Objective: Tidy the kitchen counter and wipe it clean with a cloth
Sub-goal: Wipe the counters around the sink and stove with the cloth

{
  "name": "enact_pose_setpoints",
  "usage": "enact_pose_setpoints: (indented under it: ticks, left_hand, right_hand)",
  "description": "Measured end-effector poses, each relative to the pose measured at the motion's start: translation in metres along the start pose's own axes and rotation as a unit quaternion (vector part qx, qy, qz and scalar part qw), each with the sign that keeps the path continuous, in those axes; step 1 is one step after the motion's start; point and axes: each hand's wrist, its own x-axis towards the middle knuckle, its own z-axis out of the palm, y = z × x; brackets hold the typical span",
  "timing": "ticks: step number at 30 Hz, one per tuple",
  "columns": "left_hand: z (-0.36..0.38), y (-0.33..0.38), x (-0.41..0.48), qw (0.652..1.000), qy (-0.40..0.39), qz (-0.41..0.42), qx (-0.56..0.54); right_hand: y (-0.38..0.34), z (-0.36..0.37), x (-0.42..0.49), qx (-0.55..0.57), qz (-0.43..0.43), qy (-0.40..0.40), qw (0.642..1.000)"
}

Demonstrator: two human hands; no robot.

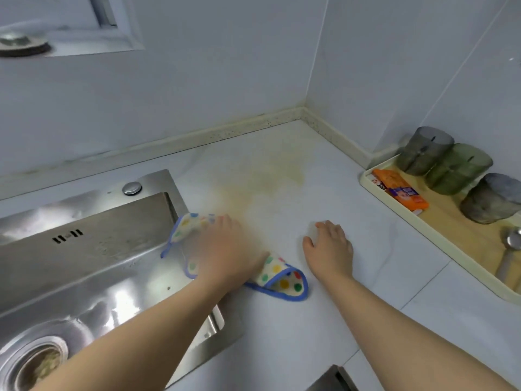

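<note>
A polka-dot cloth (pixel 284 280) with blue edging lies on the white counter (pixel 352 277) at the sink's right rim. My left hand (pixel 225 249) presses flat on top of it and hides its middle. My right hand (pixel 329 249) rests flat on the bare counter to the right of the cloth, fingers straight, holding nothing. A yellowish stain (pixel 267 179) spreads over the counter beyond both hands toward the back corner.
A steel sink (pixel 84 263) fills the left side, its drain (pixel 39 359) holding food scraps. At the right wall a cream tray (pixel 394 204) carries three tinted glasses (pixel 451 167), an orange packet (pixel 400 190) and a metal utensil (pixel 510 249).
</note>
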Motion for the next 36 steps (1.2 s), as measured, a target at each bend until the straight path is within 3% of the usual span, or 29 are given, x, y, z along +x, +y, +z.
enact_pose_setpoints:
  ticks: [3,6,11,16,21,24,26,28,33,36]
  left_hand:
    - [-0.005,-0.002,0.017,0.998,0.016,-0.062,0.0]
    - [-0.005,0.014,0.026,0.994,0.035,-0.103,-0.019]
    - [0.002,0.026,0.019,0.999,0.008,-0.03,0.019]
    - [-0.009,0.017,0.045,0.989,0.04,-0.144,-0.01]
    - [0.008,0.063,0.021,0.997,0.034,-0.066,0.014]
    - [-0.003,0.033,0.034,0.995,0.035,-0.098,0.0]
    - [-0.011,0.014,0.043,0.988,0.034,-0.149,-0.009]
    - [-0.012,0.019,0.043,0.985,0.032,-0.168,-0.002]
    - [0.003,0.059,0.033,0.998,0.014,-0.063,0.01]
    - [-0.008,0.043,0.044,0.996,0.01,-0.09,0.006]
  right_hand:
    - [0.006,0.004,0.014,-0.063,-0.019,-0.047,0.997]
    - [0.015,0.014,0.015,-0.099,-0.044,-0.027,0.994]
    - [0.018,0.018,0.018,-0.105,-0.057,-0.008,0.993]
    - [0.022,0.018,0.019,-0.077,-0.07,-0.009,0.995]
    - [0.02,0.02,0.02,-0.093,-0.066,-0.015,0.993]
    - [0.014,0.017,0.019,-0.064,-0.059,0.023,0.996]
    - [0.015,0.018,0.019,-0.079,-0.057,-0.021,0.995]
    - [0.016,0.019,0.019,-0.071,-0.051,0.003,0.996]
    - [0.019,0.021,0.018,-0.071,-0.072,-0.044,0.994]
    - [0.021,0.022,0.021,-0.058,-0.08,-0.039,0.994]
